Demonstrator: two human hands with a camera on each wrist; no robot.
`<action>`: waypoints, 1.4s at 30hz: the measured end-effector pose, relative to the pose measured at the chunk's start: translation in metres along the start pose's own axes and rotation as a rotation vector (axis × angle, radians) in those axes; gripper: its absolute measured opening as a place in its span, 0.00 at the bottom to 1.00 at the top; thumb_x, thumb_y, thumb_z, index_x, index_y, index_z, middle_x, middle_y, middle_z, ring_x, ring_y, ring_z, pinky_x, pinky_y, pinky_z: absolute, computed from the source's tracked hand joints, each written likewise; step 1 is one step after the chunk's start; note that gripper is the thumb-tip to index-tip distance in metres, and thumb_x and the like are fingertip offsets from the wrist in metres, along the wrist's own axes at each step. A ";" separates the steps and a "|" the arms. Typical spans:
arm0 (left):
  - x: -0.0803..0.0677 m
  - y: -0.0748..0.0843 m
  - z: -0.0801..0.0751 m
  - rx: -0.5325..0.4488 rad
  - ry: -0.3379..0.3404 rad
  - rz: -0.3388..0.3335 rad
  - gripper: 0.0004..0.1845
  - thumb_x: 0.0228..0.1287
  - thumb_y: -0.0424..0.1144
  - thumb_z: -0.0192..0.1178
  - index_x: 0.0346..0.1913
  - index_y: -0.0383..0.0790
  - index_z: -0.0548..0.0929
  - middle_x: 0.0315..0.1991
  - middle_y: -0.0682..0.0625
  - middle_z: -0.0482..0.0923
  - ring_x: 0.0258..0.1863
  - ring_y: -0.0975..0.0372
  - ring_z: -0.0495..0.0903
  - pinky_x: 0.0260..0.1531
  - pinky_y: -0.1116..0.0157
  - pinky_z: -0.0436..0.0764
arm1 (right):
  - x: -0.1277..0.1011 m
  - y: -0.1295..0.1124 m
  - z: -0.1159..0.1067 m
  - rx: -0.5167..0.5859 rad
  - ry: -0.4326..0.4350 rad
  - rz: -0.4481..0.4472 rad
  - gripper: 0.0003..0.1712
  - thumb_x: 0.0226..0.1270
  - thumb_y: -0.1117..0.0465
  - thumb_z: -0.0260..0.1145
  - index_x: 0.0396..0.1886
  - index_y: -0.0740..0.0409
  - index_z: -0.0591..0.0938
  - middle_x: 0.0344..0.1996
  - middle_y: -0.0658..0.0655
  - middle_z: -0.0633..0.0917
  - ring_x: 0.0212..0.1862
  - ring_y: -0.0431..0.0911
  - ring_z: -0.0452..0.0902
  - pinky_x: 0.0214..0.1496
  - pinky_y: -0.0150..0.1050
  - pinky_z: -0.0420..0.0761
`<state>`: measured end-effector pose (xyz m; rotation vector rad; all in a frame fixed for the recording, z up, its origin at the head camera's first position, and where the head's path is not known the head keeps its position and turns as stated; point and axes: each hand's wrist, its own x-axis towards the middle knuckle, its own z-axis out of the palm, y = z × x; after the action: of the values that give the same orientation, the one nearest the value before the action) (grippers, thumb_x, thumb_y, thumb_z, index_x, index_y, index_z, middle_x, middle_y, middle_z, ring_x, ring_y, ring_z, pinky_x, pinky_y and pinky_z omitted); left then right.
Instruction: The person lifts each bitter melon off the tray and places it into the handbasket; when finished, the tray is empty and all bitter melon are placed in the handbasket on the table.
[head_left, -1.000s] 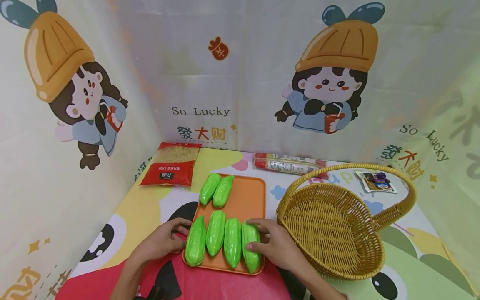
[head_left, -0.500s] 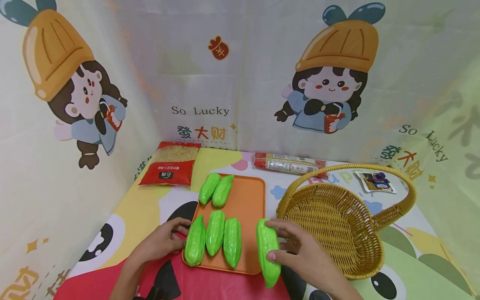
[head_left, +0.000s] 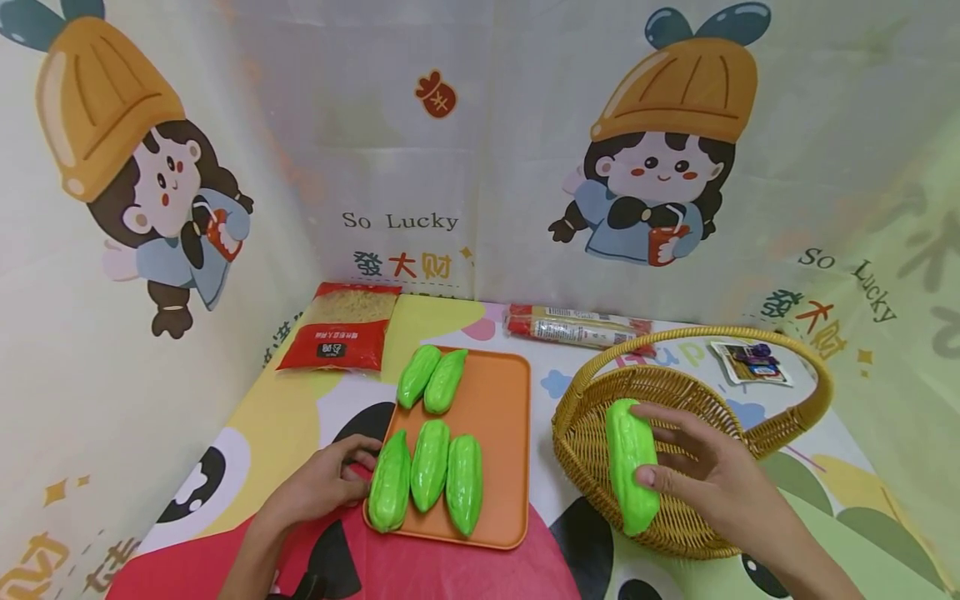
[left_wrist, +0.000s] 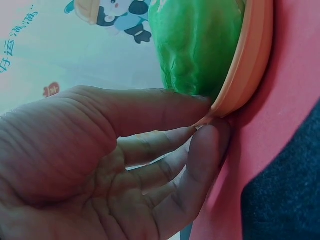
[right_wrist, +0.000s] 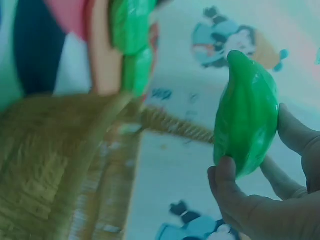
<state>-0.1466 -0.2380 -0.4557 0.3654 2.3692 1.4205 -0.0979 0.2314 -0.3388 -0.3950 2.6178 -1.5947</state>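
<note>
My right hand (head_left: 701, 471) grips a green bitter gourd (head_left: 632, 467) between thumb and fingers and holds it above the near left rim of the wicker basket (head_left: 720, 400). The same gourd (right_wrist: 246, 120) fills the right wrist view, pinched in that hand (right_wrist: 260, 200). My left hand (head_left: 330, 483) pinches the near left edge of the orange tray (head_left: 498, 408), thumb on top and fingers under the rim (left_wrist: 240, 75). On the tray lie three gourds (head_left: 430, 477) in front and two gourds (head_left: 432, 379) at the back.
A red bag of noodles (head_left: 343, 329) lies behind the tray on the left. A long red-ended packet (head_left: 573, 327) lies at the back. A small packet (head_left: 753, 363) sits behind the basket handle. Printed cloth walls close in the table on three sides.
My right hand lifted the rightmost front gourd off the tray and carried it right, to over the basket's rim. The left hand stayed on the tray edge.
</note>
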 end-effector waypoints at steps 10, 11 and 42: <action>-0.004 -0.002 0.001 -0.014 -0.014 -0.012 0.30 0.57 0.29 0.64 0.64 0.26 0.69 0.44 0.44 0.77 0.37 0.54 0.80 0.36 0.64 0.80 | 0.038 0.049 -0.022 -0.128 -0.018 0.048 0.34 0.65 0.49 0.70 0.70 0.45 0.72 0.66 0.58 0.73 0.62 0.64 0.72 0.52 0.49 0.80; -0.005 -0.002 0.001 -0.017 -0.015 -0.012 0.31 0.57 0.29 0.64 0.64 0.26 0.68 0.44 0.44 0.77 0.37 0.54 0.80 0.36 0.64 0.80 | 0.041 0.054 -0.023 -0.133 -0.019 0.054 0.34 0.65 0.49 0.70 0.70 0.45 0.72 0.66 0.58 0.72 0.62 0.64 0.71 0.53 0.53 0.78; -0.010 -0.005 0.005 -0.036 -0.029 -0.057 0.31 0.56 0.29 0.68 0.63 0.29 0.69 0.40 0.45 0.75 0.32 0.56 0.81 0.34 0.64 0.80 | 0.067 0.110 0.012 -0.057 -0.133 0.082 0.34 0.58 0.56 0.75 0.64 0.57 0.76 0.65 0.65 0.72 0.61 0.72 0.69 0.52 0.55 0.78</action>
<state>-0.1356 -0.2406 -0.4601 0.3040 2.3089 1.4204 -0.1819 0.2528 -0.4350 -0.3777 2.5494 -1.4203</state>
